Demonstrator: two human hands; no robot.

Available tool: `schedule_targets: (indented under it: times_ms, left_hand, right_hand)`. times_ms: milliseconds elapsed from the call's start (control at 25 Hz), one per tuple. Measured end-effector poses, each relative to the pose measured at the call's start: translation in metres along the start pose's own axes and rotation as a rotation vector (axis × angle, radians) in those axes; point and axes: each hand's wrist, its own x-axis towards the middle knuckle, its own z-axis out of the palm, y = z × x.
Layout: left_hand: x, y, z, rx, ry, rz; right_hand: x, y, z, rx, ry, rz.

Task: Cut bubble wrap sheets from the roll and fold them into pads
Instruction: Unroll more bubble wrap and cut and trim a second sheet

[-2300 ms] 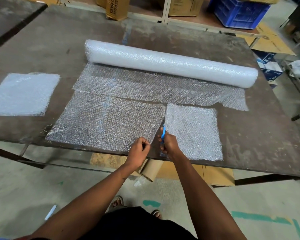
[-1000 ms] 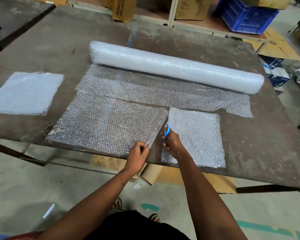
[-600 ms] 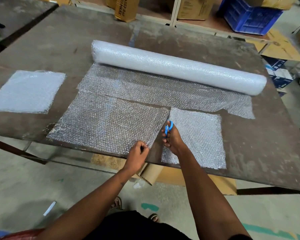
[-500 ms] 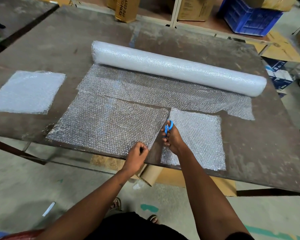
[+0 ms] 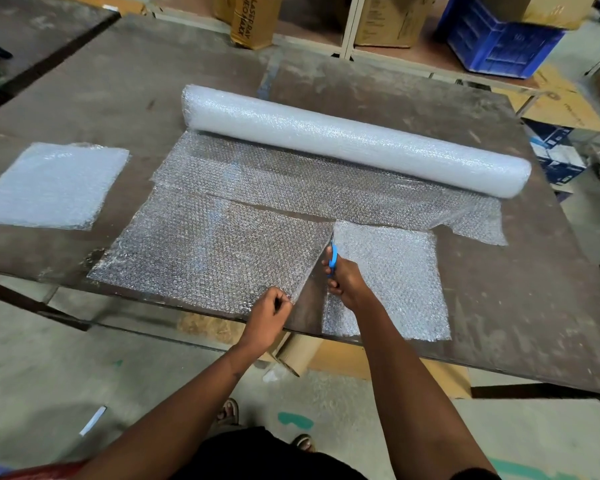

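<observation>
The clear bubble wrap sheet is pinched by the left hand; blue-handled scissors, gripped by the right hand, are pointed away toward the white roll

1 view, head cam | wide-angle, looks fwd + steeply down | near: forearms reach in from bottom | table fills mid-frame | floor below, shelving at far top
</observation>
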Motion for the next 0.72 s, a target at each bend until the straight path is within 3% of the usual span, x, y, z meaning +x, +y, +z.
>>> schedule_targets:
  times_ms: [160,320,440,600,720]
  left_hand:
    - [-0.002,0.004,0.005,0.049,0.026,0.055]
    - [-0.009,0.003,0.018,0.242,0.018,0.239]
    - [-0.016,0.008,0.027,0.364,-0.014,0.235]
    - [-0.011,0.019,0.038,0.656,-0.018,0.227]
    - [-0.008,0.031,0.043,0.748,0.011,0.249]
  right_hand:
    - [-0.010,0.006,-0.015,-0.147,0.061,-0.101]
    - [-0.019,0.021,-0.042,-0.702,0.253,-0.416]
    - [-0.021,0.029,-0.067,-0.972,0.331,-0.579]
    - [-0.022,0.031,-0.082,-1.012,0.230,-0.564]
    - [-0.019,0.026,-0.084,-0.933,0.203,-0.428]
